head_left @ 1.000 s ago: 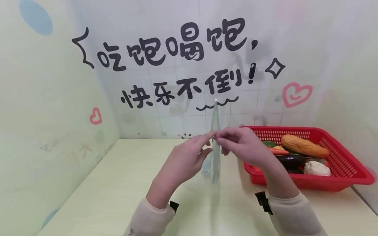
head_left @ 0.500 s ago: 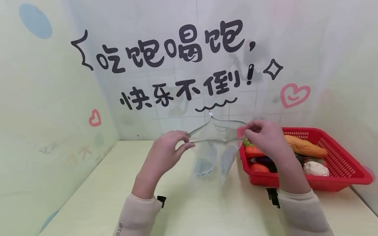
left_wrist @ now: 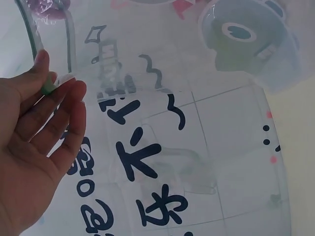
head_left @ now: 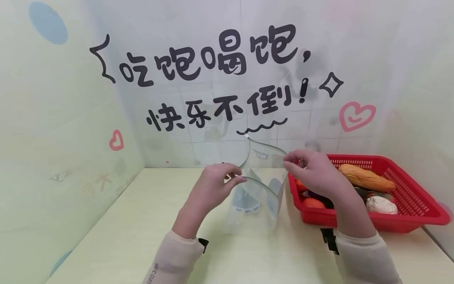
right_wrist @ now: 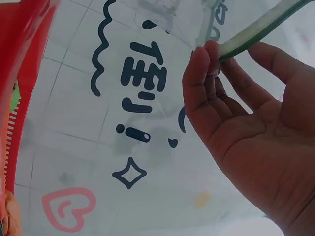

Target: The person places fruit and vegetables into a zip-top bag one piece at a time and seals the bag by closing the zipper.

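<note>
A clear zip bag (head_left: pixel 244 199) with pale blue printing hangs upright between my hands, its mouth spread wide. In the head view, my left hand (head_left: pixel 213 187) pinches the rim at the bag's left side between thumb and fingers. My right hand (head_left: pixel 313 173) pinches the opposite side of the rim, close to the basket. A small white slider (head_left: pixel 246 135) sits at the far corner of the mouth. The left wrist view shows the left hand (left_wrist: pixel 42 135) holding the greenish rim strip; in the right wrist view the right hand (right_wrist: pixel 246 108) grips the rim with its fingertips.
To the right, a red plastic basket (head_left: pixel 331 225) holds a long loaf-like item (head_left: pixel 367 176), a white bulb-shaped item (head_left: pixel 381 205), something orange-red (head_left: pixel 313 203) and dark vegetables. Printed walls stand behind and at the left of the pale table (head_left: pixel 149 236).
My hands were together at the bag, seen edge-on; they have moved apart, and the bag's mouth has opened. Since half a second ago, the near right part of the rim has dropped lower.
</note>
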The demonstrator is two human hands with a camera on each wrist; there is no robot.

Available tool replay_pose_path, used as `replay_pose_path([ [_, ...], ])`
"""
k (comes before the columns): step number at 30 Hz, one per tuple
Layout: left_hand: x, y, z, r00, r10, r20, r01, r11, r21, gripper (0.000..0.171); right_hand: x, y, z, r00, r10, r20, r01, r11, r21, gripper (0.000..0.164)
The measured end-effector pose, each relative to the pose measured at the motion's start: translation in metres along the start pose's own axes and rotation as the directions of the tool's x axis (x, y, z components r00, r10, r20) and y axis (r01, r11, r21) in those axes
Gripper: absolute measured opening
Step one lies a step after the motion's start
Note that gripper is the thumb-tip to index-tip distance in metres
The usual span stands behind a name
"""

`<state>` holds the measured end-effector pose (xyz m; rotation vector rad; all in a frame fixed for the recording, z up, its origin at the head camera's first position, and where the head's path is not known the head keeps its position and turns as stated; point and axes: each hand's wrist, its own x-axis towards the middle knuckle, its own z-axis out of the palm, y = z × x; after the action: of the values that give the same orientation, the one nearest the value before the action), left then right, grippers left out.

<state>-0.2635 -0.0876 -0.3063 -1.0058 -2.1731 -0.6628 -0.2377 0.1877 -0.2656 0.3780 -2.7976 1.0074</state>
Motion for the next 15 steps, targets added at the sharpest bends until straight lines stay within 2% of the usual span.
replay_pose_path([
  [5,0.0,-0.003,0.005,1.0,0.011,-0.015,-0.01,1.0,0.021,0.01,-0.009,-0.007,-0.003,0.999,-0.024,0.048,0.027,0.998,-0.061,0.058],
  [7,0.0,-0.005,0.006,1.0,0.011,-0.019,-0.01,1.0,0.024,0.01,-0.01,-0.009,-0.011,0.997,-0.042,0.072,0.05,0.993,-0.108,0.064],
  [9,0.0,-0.007,0.006,1.0,0.008,-0.021,-0.007,1.0,0.025,0.011,-0.008,-0.01,-0.024,0.993,-0.026,0.113,0.044,0.987,-0.152,0.068],
  [12,0.001,-0.008,0.005,1.0,-0.008,-0.017,0.008,1.0,0.027,0.011,0.007,-0.001,-0.051,0.987,-0.031,0.159,0.07,0.967,-0.243,0.065],
  [15,0.0,-0.008,0.005,0.999,-0.035,-0.006,0.035,0.999,0.039,0.01,0.031,0.021,-0.077,0.978,-0.012,0.207,0.083,0.938,-0.337,0.062],
])
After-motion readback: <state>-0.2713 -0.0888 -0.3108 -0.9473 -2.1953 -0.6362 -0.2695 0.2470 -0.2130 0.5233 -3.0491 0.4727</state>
